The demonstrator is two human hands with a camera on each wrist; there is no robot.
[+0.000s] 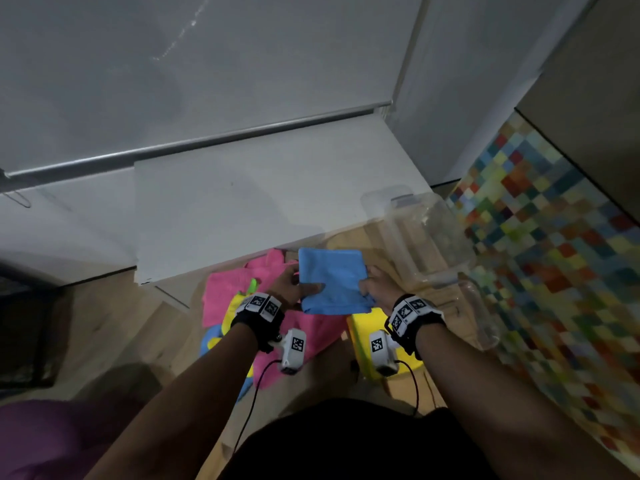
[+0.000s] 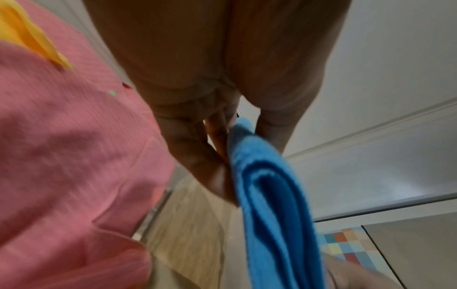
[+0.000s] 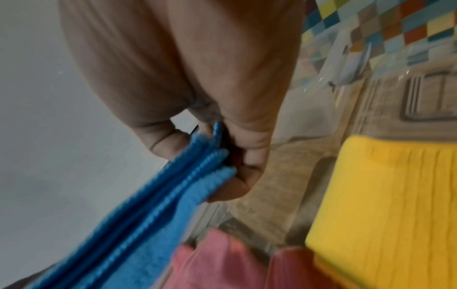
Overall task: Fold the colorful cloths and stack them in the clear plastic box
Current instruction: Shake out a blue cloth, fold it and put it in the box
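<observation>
A folded blue cloth [image 1: 332,280] hangs in the air between my two hands. My left hand [image 1: 294,289] pinches its left edge, thumb on top, and my right hand [image 1: 375,287] pinches its right edge. The left wrist view shows the blue cloth [image 2: 269,195] doubled over between my thumb and fingers. In the right wrist view the layered edges of the blue cloth [image 3: 153,205] are pinched in my fingers. Below lie a pink cloth [image 1: 228,289] and a folded yellow cloth [image 1: 363,327]. The clear plastic box [image 1: 426,237] stands to the right on the floor.
A white cabinet [image 1: 259,202] stands just beyond the cloths. A checkered multicolour mat [image 1: 554,254] covers the floor on the right. The box's clear lid [image 1: 481,313] lies by my right wrist. More blue and yellow cloths [image 1: 216,336] poke out under the pink one.
</observation>
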